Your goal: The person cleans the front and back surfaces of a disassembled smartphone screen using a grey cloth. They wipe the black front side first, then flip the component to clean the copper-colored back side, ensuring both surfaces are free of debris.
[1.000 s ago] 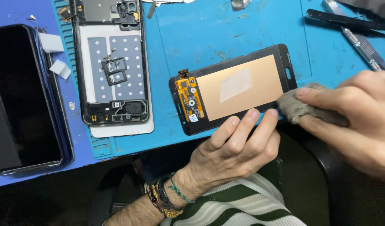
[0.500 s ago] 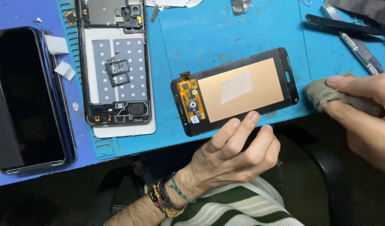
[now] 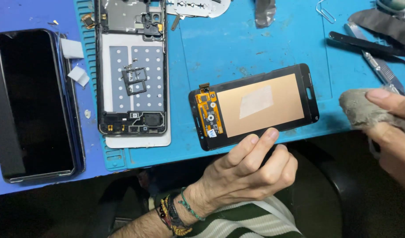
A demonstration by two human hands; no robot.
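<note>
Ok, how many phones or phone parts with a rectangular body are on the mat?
3: black intact phone far left, opened phone frame beside it, loose black screen panel with copper back at centre. More may lie beyond the frame.

A phone repair workbench, covered by a blue work mat (image 3: pixel 237 48). On it lie an opened phone frame (image 3: pixel 132 70) and a detached screen panel (image 3: pixel 255 105). Tweezers (image 3: pixel 378 61) rest at the mat's right end.
</note>
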